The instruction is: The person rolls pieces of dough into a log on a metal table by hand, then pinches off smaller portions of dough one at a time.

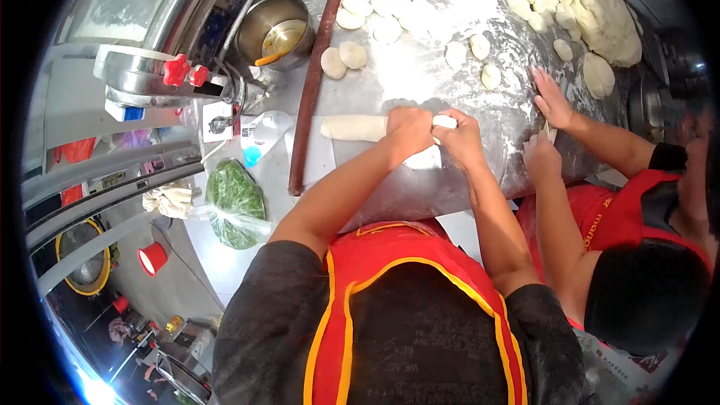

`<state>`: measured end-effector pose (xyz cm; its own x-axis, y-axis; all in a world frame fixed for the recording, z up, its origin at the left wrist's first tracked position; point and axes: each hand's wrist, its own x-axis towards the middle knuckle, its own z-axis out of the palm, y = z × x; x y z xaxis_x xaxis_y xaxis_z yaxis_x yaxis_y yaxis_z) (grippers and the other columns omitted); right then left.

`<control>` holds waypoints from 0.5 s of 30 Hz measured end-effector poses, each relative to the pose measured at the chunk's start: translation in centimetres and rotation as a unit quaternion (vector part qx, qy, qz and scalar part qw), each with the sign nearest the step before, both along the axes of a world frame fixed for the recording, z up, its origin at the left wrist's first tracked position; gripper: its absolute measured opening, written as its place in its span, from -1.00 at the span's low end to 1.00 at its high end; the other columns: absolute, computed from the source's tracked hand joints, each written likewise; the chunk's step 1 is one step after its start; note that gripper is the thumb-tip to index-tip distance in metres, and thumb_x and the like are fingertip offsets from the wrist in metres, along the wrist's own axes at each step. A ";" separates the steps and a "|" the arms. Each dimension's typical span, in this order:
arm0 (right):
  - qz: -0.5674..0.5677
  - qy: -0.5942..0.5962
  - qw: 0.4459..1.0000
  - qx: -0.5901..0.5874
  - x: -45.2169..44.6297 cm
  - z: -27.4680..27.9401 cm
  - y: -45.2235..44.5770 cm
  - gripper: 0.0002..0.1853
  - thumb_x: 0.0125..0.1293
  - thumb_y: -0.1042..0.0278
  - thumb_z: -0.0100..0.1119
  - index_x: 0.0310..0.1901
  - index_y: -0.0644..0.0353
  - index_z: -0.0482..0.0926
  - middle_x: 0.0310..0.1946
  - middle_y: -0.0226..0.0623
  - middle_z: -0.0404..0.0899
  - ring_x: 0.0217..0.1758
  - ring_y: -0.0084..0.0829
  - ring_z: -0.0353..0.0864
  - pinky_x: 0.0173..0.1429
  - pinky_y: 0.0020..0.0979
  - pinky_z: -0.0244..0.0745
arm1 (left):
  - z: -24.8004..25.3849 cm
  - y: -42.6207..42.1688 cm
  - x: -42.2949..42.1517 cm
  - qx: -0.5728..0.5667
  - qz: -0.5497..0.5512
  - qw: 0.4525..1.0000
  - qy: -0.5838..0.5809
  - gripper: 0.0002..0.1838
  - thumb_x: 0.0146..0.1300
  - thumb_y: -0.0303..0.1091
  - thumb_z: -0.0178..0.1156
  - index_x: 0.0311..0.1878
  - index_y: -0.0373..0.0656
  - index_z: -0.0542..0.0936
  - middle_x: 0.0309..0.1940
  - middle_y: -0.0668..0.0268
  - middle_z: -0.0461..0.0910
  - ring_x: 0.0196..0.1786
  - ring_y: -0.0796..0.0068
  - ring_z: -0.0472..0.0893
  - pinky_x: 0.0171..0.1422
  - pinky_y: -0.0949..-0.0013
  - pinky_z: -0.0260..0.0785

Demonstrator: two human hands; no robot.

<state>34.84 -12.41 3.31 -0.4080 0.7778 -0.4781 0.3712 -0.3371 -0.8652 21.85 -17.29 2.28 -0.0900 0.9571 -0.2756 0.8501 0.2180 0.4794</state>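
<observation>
A pale dough log [354, 128] lies on the floured metal table in front of me, pointing left. My left hand [411, 133] is closed around its right part. At the right end, my right hand [459, 137] pinches a small rounded piece of dough [445, 121] between thumb and fingers. Whether that piece is still joined to the log cannot be made out, as my hands hide the spot. Left of the log lies a long brown rolling pin [319, 79]. Two flat dough rounds [343, 59] rest just right of the pin.
A metal pot [275, 32] with an orange-handled utensil stands at the upper left. A bag of greens [235, 204] lies below it. Several dough pieces and a large dough mass [600, 15] are at the back right. A co-worker's hands [551, 101] work close on my right.
</observation>
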 end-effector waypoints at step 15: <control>0.069 -0.321 0.886 0.327 -0.2 -3.6 9.8 -0.46 0.20 0.34 0.33 0.19 0.29 0.41 -0.02 0.03 0.55 0.03 -0.02 0.56 0.11 -0.16 0.48 | -1.4 -2.7 -2.7 0.100 0.067 0.990 0.068 -0.31 -0.16 0.00 0.54 -0.03 -0.18 0.48 -0.09 0.11 0.48 0.02 0.09 0.48 0.11 0.12 0.37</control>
